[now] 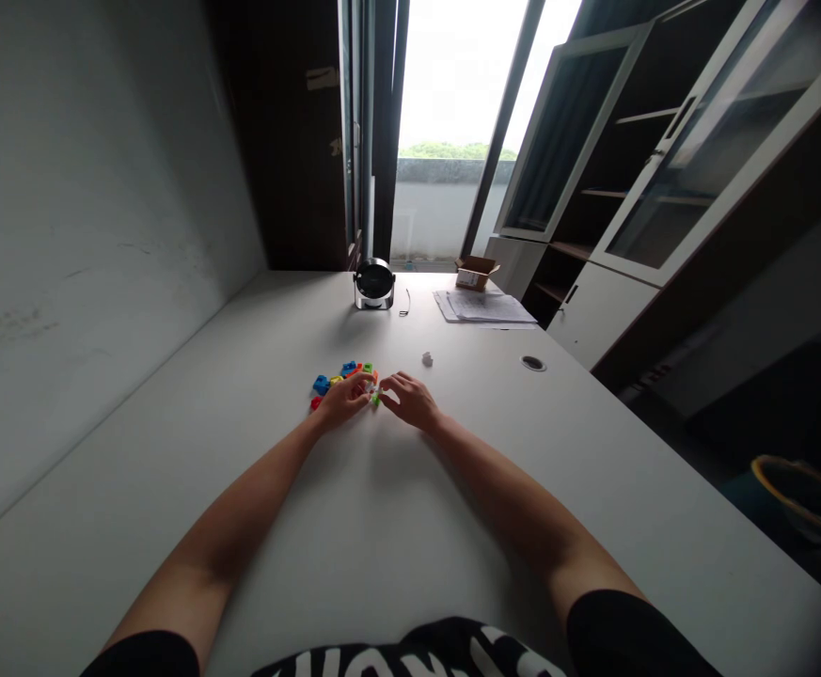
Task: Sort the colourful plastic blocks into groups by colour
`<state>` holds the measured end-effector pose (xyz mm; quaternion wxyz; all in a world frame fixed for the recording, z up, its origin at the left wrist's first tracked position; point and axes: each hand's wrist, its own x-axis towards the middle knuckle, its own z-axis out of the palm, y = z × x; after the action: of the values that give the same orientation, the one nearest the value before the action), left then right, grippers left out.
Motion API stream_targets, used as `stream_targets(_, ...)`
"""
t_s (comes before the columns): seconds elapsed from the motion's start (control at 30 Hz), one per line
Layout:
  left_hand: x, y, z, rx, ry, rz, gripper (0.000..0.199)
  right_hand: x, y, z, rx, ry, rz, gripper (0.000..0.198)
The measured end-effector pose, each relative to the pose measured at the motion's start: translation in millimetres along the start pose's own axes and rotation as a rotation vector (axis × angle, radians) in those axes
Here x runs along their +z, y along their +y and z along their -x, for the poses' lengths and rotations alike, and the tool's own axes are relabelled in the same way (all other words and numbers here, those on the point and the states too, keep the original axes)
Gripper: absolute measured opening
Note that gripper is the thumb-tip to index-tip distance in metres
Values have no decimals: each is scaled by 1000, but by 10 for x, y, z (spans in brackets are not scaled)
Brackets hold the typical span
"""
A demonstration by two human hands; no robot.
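Note:
My left hand (343, 401) rests at the near right side of a small group of coloured plastic pieces, its fingers bent round a small white piece (371, 386). Blue (321, 385), yellow (337, 381) and red (316, 402) pieces lie around it, partly covered by the hand. Facing it, my right hand (411, 401) has curved fingers, with thumb and forefinger apart close to the white piece. Whether it touches that piece is too small to tell. Between the two hands a green piece (375, 400) shows low down. Another white piece (428, 358) lies alone beyond my right hand.
The white table (396, 527) meets a wall on the left. Farther back stand a round black device (374, 279) on a stand, a thin dark item (405, 303), papers (487, 308) and an open cardboard box (476, 274). A cable hole (533, 363) is at the right.

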<state>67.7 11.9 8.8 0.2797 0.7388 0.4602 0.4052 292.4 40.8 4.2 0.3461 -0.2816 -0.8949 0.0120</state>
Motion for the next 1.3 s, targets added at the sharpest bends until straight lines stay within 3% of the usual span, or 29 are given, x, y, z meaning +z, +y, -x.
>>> stream_targets(0.43,5,-46,0,12,-39,-13,44,-10,-16,1,26,-6,-15,12)
stream_targets(1.3,16,-19,4,26,-11,-18,24,-14,-15,-4,-9,-17,16,15)
